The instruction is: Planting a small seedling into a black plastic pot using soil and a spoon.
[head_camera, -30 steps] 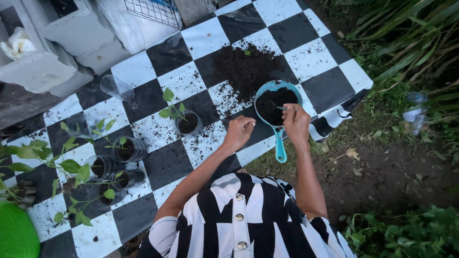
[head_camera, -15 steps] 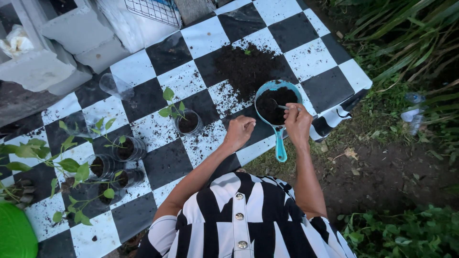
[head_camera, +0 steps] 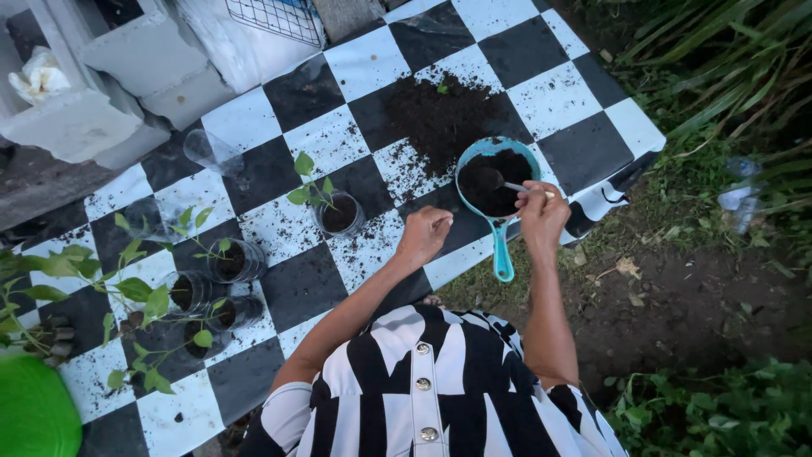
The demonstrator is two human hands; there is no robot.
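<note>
Turquoise plastic scoop [head_camera: 497, 184], round-bowled and long-handled, lies near the desk's [head_camera: 584, 152] front right edge with its handle poking out past the rim; dark soil fills its bowl. The right hand [head_camera: 541, 213] is closed around a small spoon [head_camera: 510, 184] whose tip is dug into that soil. The left hand [head_camera: 425, 235] hovers just beside the scoop, fingers curled loosely together around nothing I can make out, so whether it grips anything cannot be told.

By the look of it, soil is being spooned up out of the scoop; carrying a spoonful left to the clear cup [head_camera: 339, 215] with a seedling would call for a level spoon and a short, steady swing over the checkered cloth.

Behind the scoop sits a loose soil heap [head_camera: 440, 118], with crumbs scattered around. Further left stand more clear cups of seedlings [head_camera: 207, 288], clustered close, leaves overlapping. Between the lone cup and the scoop lies open room. The desk's front edge runs right beneath both forearms, and grass and bare earth lie below it
</note>
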